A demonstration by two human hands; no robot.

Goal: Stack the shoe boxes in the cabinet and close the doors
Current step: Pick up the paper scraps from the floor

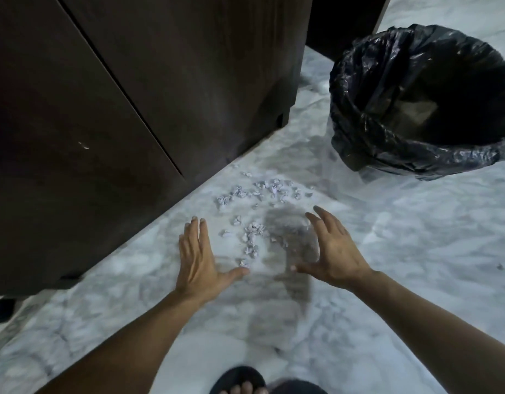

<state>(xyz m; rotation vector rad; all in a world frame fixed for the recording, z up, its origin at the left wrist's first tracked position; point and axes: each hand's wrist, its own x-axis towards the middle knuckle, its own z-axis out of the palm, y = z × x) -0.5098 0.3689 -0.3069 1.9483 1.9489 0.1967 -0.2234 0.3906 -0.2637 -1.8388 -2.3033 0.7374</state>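
both hands flank paper scraps, fingers straight; cabinet doors closed.

This looks like a room in a home. The floor is polished white marble veined with grey. A tall cabinet of dark wood-grain laminate stands on it with its doors shut, and near it sits a waste bin lined with a black plastic bag. Crumpled paper scraps litter the floor, and a sandalled foot shows at the bottom edge.
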